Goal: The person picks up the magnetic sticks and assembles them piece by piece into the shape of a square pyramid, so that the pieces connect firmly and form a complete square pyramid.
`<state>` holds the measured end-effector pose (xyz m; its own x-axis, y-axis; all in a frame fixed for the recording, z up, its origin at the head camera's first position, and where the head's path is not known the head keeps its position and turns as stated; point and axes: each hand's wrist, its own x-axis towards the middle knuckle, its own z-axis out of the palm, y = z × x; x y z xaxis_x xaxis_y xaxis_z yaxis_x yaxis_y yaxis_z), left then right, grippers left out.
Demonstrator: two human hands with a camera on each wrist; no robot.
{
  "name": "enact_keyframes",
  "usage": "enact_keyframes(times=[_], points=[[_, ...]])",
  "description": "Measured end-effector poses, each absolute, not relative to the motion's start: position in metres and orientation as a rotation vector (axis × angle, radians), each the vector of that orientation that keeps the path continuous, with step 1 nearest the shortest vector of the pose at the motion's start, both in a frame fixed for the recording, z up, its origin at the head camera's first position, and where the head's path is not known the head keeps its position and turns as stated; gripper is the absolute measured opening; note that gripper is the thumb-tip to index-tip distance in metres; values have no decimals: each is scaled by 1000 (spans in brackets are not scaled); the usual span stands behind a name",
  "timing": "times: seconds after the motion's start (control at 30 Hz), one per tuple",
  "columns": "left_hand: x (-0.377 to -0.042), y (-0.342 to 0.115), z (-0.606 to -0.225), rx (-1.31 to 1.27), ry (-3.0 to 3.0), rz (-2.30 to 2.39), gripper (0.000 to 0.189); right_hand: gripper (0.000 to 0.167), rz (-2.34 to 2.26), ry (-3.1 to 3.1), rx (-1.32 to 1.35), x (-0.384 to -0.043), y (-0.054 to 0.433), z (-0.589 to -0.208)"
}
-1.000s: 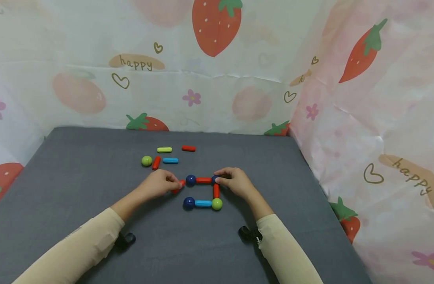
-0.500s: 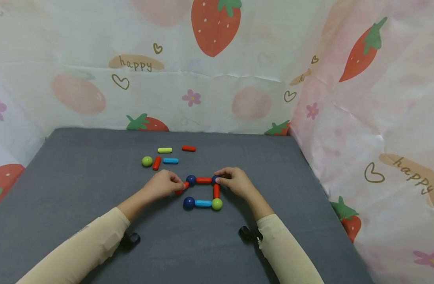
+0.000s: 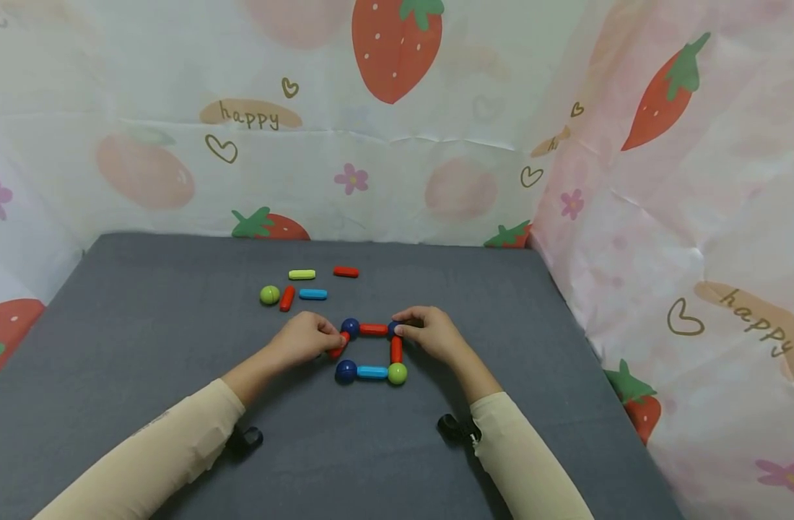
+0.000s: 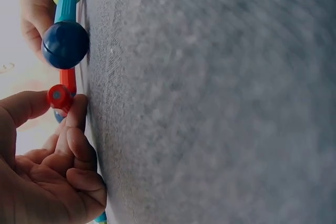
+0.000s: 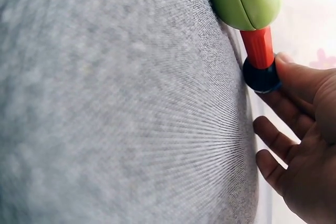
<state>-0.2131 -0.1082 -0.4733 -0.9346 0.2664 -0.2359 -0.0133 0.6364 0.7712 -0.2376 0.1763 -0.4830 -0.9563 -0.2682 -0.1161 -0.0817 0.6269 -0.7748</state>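
My left hand (image 3: pixel 304 337) pinches a red rod (image 4: pixel 59 97) between thumb and fingertips. The rod's far end meets a dark blue ball (image 3: pixel 350 328), and its near end slants toward the front left. From that ball a red rod (image 3: pixel 373 329) runs to another dark blue ball (image 5: pixel 261 78), which my right hand (image 3: pixel 431 334) pinches. Another red rod (image 5: pixel 258 46) leads from there toward me to a green ball (image 3: pixel 397 373). A light blue rod (image 3: pixel 372 373) joins the green ball to a front dark blue ball (image 4: pixel 65 45), just right of the held rod's free end.
Behind my left hand lie a loose green ball (image 3: pixel 269 295), a red rod (image 3: pixel 287 298), a blue rod (image 3: pixel 313 295), a yellow-green rod (image 3: pixel 302 274) and another red rod (image 3: pixel 346 272). Grey cloth (image 3: pixel 345 462) covers the table; a printed curtain (image 3: pixel 397 159) stands behind.
My left hand has moved slightly right, bringing the red rod up to the back left blue ball and swinging its near end toward the front blue ball. My right hand has stayed put.
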Motion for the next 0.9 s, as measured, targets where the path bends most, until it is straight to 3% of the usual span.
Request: enact_keyframes(times=[0.9], points=[[-205, -91, -472, 104, 2568, 1106, 28, 25, -1234, 2650, -304, -238, 175, -485]])
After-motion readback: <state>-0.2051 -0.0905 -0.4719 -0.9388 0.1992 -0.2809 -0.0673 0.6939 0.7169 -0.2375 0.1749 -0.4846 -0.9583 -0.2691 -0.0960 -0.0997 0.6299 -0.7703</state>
